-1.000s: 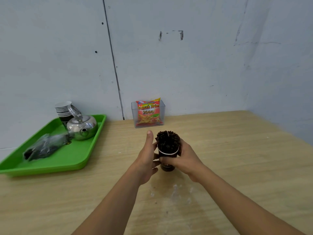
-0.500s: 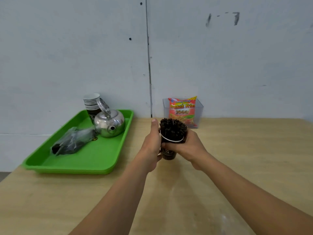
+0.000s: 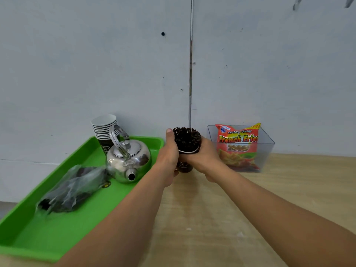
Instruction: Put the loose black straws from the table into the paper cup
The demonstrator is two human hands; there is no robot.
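A green tray [image 3: 28, 236] is sitting at left holding a kettle [image 3: 128, 160], while the left hand [image 3: 168, 157] and right hand [image 3: 205, 158] are wrapping closed fingers around the paper cup [image 3: 185, 165] packed with black straws [image 3: 186, 138], a snack bag [image 3: 238, 147] standing far right.

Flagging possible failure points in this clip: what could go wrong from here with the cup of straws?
The black straws stand packed well above the rim of the paper cup, so tilting it could spill them. The left hand and right hand grip it from both sides; squeezing might crush it. The kettle stands close by, so a leftward sweep could hit it.
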